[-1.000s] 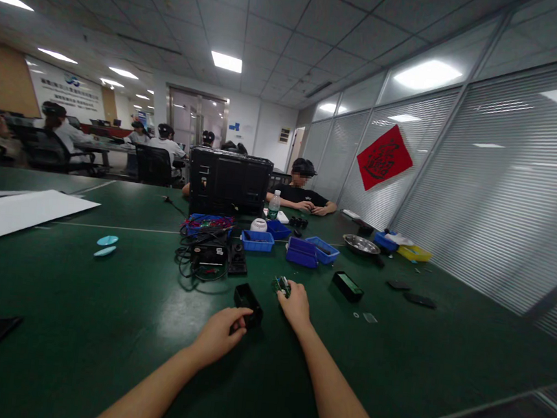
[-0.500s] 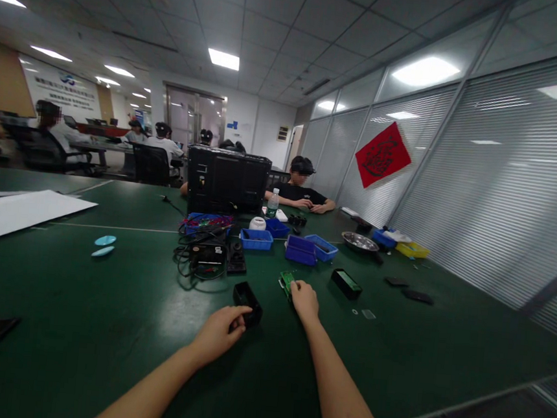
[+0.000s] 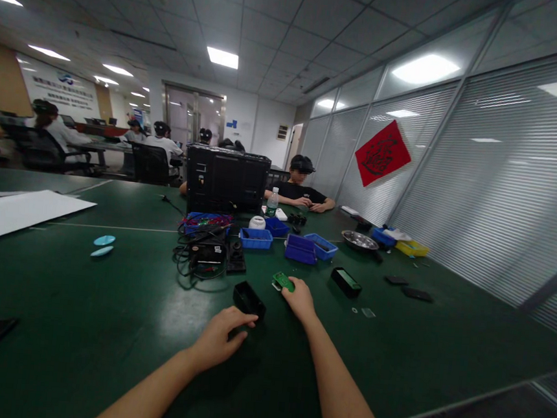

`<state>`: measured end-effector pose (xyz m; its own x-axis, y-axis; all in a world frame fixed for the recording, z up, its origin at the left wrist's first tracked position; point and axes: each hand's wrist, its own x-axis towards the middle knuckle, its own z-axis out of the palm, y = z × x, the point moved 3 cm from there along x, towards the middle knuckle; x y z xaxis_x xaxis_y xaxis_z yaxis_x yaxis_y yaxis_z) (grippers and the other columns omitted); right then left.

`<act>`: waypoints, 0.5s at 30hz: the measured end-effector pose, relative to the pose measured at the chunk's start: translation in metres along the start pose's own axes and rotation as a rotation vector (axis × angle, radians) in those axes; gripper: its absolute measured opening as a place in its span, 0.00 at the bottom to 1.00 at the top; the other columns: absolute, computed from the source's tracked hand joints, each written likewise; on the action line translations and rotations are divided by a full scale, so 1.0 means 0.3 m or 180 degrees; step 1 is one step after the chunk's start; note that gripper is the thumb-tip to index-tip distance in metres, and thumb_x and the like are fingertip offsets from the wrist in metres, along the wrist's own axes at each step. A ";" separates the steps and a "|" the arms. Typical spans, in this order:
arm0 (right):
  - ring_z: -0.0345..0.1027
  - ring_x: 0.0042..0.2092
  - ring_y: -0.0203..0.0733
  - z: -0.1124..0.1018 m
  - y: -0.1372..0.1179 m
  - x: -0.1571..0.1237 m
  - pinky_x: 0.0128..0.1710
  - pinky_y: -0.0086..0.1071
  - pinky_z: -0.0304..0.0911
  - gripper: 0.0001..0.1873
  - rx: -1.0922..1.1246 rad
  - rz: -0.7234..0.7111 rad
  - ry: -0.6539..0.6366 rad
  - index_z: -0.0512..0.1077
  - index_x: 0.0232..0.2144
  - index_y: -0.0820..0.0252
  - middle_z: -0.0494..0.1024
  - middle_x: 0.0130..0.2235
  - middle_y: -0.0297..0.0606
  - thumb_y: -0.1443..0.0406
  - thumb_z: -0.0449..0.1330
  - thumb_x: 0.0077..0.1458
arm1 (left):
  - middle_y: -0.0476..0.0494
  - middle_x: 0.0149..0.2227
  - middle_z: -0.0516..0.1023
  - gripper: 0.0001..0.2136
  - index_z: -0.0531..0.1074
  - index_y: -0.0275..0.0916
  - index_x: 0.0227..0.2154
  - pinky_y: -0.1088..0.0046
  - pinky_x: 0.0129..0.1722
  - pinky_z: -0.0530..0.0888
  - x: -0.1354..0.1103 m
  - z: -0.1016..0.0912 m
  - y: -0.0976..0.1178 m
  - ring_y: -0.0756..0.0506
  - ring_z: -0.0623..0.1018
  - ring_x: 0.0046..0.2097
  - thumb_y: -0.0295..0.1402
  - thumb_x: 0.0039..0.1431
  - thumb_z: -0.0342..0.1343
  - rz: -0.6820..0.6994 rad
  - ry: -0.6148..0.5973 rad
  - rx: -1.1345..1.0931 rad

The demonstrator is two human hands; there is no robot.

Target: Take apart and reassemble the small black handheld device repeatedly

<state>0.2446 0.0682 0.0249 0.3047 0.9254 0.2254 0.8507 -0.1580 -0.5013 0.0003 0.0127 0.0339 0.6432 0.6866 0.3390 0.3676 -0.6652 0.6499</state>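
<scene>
Between the fingers and thumb of my right hand [image 3: 300,297] is a green circuit board [image 3: 282,281], held by its near end just above the table. To its left lies an open-topped black plastic case [image 3: 247,297]. My left hand [image 3: 224,334] is at the near end of that case, fingertips at its rim, with thumb and fingers apart; whether they touch it I cannot tell. Further right, a second black case [image 3: 347,282] has a green board visible inside. A small white ring [image 3: 354,310] and a clear square piece [image 3: 368,313] lie in front of it.
Blue bins [image 3: 256,238], tangled cables [image 3: 191,250] and a black monitor-like housing [image 3: 227,182] stand ahead. A metal bowl [image 3: 360,241] and a yellow tray [image 3: 412,249] are at the right. Flat black pieces [image 3: 417,294] lie nearby. Across the table sits a person [image 3: 304,188].
My right hand has moved the circuit board slightly left and turned it. My left thumb has come away from the black case, which sits at a slightly different angle.
</scene>
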 end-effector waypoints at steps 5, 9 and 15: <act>0.62 0.48 0.44 -0.004 -0.014 -0.006 0.46 0.31 0.55 0.25 0.0059 -0.0202 -0.0163 0.66 0.48 0.62 0.70 0.46 0.43 0.61 0.54 0.46 | 0.45 0.49 0.68 0.20 0.64 0.43 0.48 0.63 0.50 0.64 0.015 -0.020 -0.107 0.45 0.68 0.49 0.27 0.50 0.47 -0.0687 0.1113 0.0147; 0.62 0.47 0.48 -0.010 -0.013 -0.014 0.45 0.33 0.55 0.26 -0.0223 -0.0127 -0.0064 0.67 0.47 0.63 0.70 0.45 0.45 0.57 0.55 0.46 | 0.43 0.54 0.62 0.29 0.54 0.41 0.55 0.66 0.50 0.65 0.036 -0.005 -0.177 0.45 0.66 0.53 0.29 0.48 0.50 -0.1111 0.1100 0.0078; 0.62 0.46 0.46 -0.007 -0.014 -0.013 0.46 0.33 0.54 0.24 -0.0271 -0.0153 -0.0066 0.69 0.45 0.61 0.70 0.45 0.44 0.58 0.56 0.45 | 0.43 0.55 0.61 0.36 0.48 0.42 0.58 0.67 0.51 0.64 0.082 0.032 -0.172 0.44 0.66 0.52 0.31 0.45 0.55 -0.1018 0.0858 0.0139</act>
<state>0.2408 0.0646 0.0280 0.2547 0.9393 0.2298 0.8977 -0.1413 -0.4173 0.0037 0.0610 0.0021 0.2954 0.9088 0.2946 0.5520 -0.4140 0.7238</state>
